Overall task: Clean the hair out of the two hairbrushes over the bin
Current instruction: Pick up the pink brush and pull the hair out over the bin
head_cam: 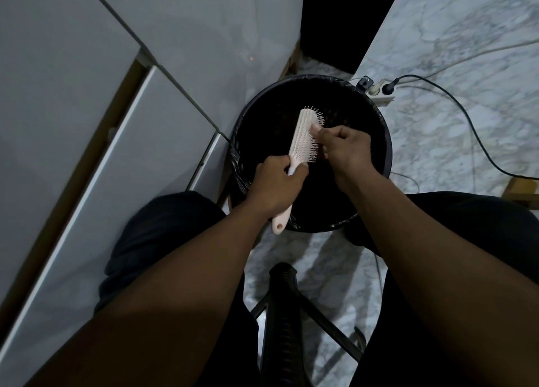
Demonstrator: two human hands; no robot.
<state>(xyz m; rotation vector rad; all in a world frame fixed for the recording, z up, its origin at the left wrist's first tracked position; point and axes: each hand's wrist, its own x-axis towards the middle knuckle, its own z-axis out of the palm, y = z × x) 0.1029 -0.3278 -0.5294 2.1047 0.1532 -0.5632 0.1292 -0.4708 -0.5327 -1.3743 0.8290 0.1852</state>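
A pale pink hairbrush [303,134] is held over the round black bin [382,141], bristles facing right. My left hand [275,187] grips its handle, whose end with a hole sticks out below my wrist. My right hand [342,150] is against the bristles, thumb and fingers pinched among them near the middle of the head. Whether hair is between the fingers is too dark to tell. Only one hairbrush is in view.
The bin has a black liner and stands on marble floor [455,118]. White cabinet doors [96,141] rise on the left. A power strip [380,93] with plugs and black cables lies right of the bin. A black stool frame [281,305] is between my knees.
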